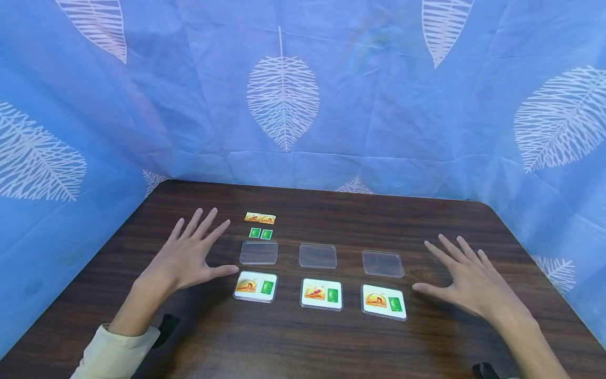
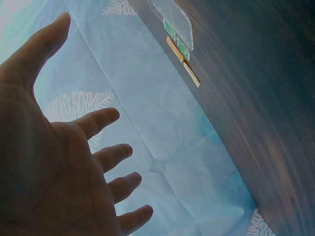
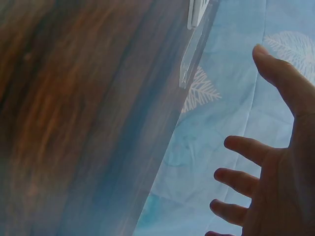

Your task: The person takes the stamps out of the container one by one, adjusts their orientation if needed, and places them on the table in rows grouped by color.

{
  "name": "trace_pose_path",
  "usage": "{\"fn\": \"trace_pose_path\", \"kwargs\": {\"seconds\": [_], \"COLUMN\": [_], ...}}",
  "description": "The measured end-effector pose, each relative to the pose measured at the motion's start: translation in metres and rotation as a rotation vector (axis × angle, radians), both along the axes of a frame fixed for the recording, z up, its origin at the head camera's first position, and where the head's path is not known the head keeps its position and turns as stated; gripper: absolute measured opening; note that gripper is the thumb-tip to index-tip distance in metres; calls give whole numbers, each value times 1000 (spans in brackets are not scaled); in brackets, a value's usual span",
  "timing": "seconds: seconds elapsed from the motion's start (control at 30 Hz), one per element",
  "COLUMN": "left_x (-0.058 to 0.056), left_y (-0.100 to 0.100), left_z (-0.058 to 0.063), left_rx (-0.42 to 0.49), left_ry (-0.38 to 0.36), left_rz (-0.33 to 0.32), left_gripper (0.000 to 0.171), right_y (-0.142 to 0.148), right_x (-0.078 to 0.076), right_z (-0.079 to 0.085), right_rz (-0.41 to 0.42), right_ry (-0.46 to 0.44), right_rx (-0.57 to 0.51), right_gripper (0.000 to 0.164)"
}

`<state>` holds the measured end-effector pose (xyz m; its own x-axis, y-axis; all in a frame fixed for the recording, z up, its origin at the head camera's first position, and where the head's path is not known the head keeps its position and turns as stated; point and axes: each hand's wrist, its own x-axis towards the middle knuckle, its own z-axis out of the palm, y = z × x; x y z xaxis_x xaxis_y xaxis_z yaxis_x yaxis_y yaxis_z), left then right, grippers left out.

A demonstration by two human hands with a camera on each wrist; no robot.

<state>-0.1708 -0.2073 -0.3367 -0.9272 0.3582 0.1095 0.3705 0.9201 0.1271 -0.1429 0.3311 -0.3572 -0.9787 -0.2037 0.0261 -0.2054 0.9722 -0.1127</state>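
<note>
My left hand [image 1: 183, 258] hovers with fingers spread at the left of the cards, holding nothing; its thumb tip overlaps the edge near the left case [image 1: 255, 286] in the head view. That case, a middle case [image 1: 321, 294] and a right case [image 1: 384, 302] each show an orange picture stamp and a green stamp on white. Behind them lie three clear plastic covers: left [image 1: 259, 253], middle [image 1: 317, 256] and right [image 1: 383, 263]. My right hand [image 1: 473, 284], fingers also spread and empty, is to the right of the right case.
Beyond the left cover lie two green stamps [image 1: 261, 233] side by side, and past them two orange-yellow stamps [image 1: 260, 218]. Everything rests on a dark wooden table [image 1: 303, 342]. A blue curtain [image 1: 360, 105] with white leaf prints encloses the table's back and sides.
</note>
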Motion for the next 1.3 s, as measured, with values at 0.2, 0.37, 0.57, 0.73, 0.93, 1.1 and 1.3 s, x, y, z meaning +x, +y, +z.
{"fn": "trace_pose_path", "kwargs": {"seconds": [0.2,0.37,0.57,0.73,0.93,1.1,1.3], "left_x": [1,2,2,1,-1,-3,-5], "left_y": [3,9,16,22,30,35,40], "left_z": [2,3,3,5,6,6,5], "left_rx": [4,29,40,39,26,10,35], "left_ry": [-5,-34,-50,-56,-82,-62,-78], "left_rz": [-14,-31,-62,-82,-100,-146,-195], "left_gripper": [101,98,89,83,80,75,72], "right_y": [-4,-7,-11,-12,-12,-14,-18], "right_x": [1,2,6,7,5,6,7], "right_z": [3,3,2,-3,-13,-20,-24], "right_rz": [28,67,131,224,253,273,282], "right_ry": [-3,24,57,70,63,31,-33], "right_rx": [-8,-4,-185,-364,-472,-517,-497], "right_gripper": [100,97,72,45,33,31,38]}}
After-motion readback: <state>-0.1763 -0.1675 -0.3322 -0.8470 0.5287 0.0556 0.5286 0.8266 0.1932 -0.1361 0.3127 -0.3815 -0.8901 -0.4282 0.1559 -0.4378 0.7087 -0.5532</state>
